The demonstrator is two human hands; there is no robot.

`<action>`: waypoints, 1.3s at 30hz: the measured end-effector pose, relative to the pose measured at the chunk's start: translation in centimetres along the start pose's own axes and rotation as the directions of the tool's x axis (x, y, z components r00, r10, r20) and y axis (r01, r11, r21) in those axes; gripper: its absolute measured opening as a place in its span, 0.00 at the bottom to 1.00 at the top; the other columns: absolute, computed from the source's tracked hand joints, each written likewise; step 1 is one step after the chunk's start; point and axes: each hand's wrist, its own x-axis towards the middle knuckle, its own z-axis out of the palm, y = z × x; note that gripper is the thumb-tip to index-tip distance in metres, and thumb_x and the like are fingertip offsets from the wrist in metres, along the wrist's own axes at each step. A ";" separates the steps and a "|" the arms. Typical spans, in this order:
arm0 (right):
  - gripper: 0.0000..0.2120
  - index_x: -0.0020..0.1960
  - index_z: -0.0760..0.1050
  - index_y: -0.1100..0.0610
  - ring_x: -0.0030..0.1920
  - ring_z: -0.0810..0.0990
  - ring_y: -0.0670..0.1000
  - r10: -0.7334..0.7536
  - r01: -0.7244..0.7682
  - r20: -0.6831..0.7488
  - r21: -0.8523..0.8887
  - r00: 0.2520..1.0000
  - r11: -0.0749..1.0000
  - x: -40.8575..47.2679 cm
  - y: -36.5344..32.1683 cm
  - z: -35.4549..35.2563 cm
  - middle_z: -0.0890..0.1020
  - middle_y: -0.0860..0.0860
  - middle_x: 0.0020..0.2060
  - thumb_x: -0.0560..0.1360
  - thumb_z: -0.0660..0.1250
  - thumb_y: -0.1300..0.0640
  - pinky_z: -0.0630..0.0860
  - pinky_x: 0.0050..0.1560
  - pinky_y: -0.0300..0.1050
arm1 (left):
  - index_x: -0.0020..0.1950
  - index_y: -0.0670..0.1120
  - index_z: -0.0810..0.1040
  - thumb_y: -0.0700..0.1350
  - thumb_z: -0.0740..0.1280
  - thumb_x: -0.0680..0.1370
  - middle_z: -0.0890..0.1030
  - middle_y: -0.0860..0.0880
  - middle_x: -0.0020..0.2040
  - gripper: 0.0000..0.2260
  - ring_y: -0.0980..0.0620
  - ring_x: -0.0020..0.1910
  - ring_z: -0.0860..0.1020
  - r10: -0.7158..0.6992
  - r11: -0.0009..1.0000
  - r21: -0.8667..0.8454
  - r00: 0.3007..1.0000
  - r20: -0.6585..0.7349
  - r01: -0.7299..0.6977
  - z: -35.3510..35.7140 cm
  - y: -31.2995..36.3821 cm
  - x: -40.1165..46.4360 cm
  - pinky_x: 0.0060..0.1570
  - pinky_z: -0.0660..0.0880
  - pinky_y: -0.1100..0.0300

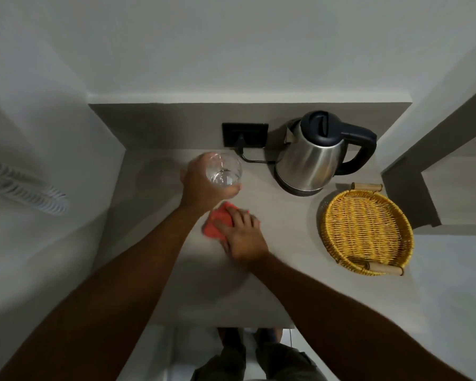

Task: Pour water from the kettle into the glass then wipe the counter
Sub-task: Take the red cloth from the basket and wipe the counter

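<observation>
A clear glass (223,171) with water in it is gripped by my left hand (201,185) and held just above the grey counter (259,284), left of the kettle. The steel kettle (311,158) with a dark lid and handle stands upright on its base at the back right. My right hand (243,235) lies flat with spread fingers on a red cloth (217,222), pressing it onto the counter right below the glass. Part of the cloth is hidden under my hand.
A round yellow wicker tray (366,229) with wooden handles sits at the counter's right edge. A black wall socket (245,134) holds the kettle's plug and cord behind the glass. Walls close in at the back and left. The counter's front edge runs near my legs.
</observation>
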 end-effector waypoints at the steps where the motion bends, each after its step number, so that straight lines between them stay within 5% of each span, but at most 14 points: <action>1: 0.25 0.73 0.64 0.45 0.67 0.64 0.65 0.053 -0.053 -0.011 -0.008 0.999 0.999 1.9 0.5 -0.8 0.62 0.59 0.74 0.78 0.60 0.43 0.62 0.65 0.63 | 0.58 0.51 0.76 0.58 0.80 0.55 0.82 0.51 0.57 0.35 0.46 0.59 0.79 0.013 1.000 -0.019 1.000 -0.015 -0.013 -0.9 0.2 0.4 0.63 0.75 0.41; 6: 0.23 0.72 0.64 0.46 0.63 0.66 0.62 0.335 -0.336 -0.102 0.002 0.937 0.942 0.3 5.6 -3.1 0.65 0.58 0.71 0.79 0.56 0.41 0.65 0.62 0.58 | 0.59 0.50 0.77 0.58 0.81 0.54 0.80 0.53 0.57 0.36 0.47 0.61 0.77 0.042 0.999 0.025 0.999 -0.014 -0.042 -3.5 0.4 0.5 0.66 0.71 0.39; 11: 0.25 0.72 0.64 0.44 0.65 0.67 0.67 0.200 -0.199 -0.003 0.018 0.980 0.980 -8.7 3.2 -0.7 0.67 0.62 0.70 0.77 0.60 0.42 0.66 0.63 0.64 | 0.57 0.50 0.78 0.56 0.83 0.54 0.82 0.54 0.55 0.35 0.48 0.60 0.78 0.019 0.999 0.036 1.000 -0.008 -0.019 -3.7 -0.4 -0.7 0.67 0.69 0.37; 16: 0.24 0.72 0.65 0.46 0.64 0.67 0.64 0.018 -0.017 -0.037 0.016 0.999 1.000 -0.4 -1.5 0.1 0.67 0.61 0.70 0.78 0.61 0.44 0.66 0.62 0.60 | 0.60 0.45 0.77 0.55 0.82 0.56 0.81 0.47 0.61 0.36 0.45 0.62 0.78 0.014 1.000 0.017 0.999 0.041 -0.015 -4.1 -1.5 -1.9 0.67 0.70 0.38; 22: 0.24 0.71 0.65 0.49 0.58 0.69 0.62 0.332 -0.338 -0.101 -0.047 0.938 0.940 3.5 5.2 -3.3 0.69 0.62 0.67 0.78 0.58 0.43 0.68 0.59 0.57 | 0.60 0.54 0.76 0.58 0.81 0.54 0.82 0.52 0.60 0.36 0.49 0.62 0.79 -0.055 0.998 0.034 0.995 0.081 0.052 -3.8 -2.8 -2.9 0.65 0.73 0.40; 33: 0.26 0.72 0.64 0.49 0.56 0.72 0.60 0.375 -0.388 -0.147 -0.077 0.915 0.918 -4.4 6.3 -2.7 0.73 0.61 0.62 0.78 0.57 0.38 0.73 0.54 0.56 | 0.64 0.54 0.73 0.55 0.84 0.55 0.80 0.50 0.60 0.40 0.46 0.60 0.78 -0.128 0.991 -0.016 0.968 0.214 0.134 3.0 -2.5 -4.5 0.62 0.77 0.42; 39: 0.26 0.72 0.64 0.48 0.58 0.70 0.59 0.439 -0.431 -0.207 0.085 0.874 0.898 -5.4 7.0 -5.9 0.72 0.60 0.63 0.78 0.56 0.38 0.73 0.55 0.56 | 0.62 0.52 0.75 0.52 0.85 0.55 0.82 0.50 0.57 0.38 0.48 0.56 0.81 -0.101 0.987 -0.104 0.970 0.222 0.127 4.9 -2.0 -4.2 0.57 0.81 0.47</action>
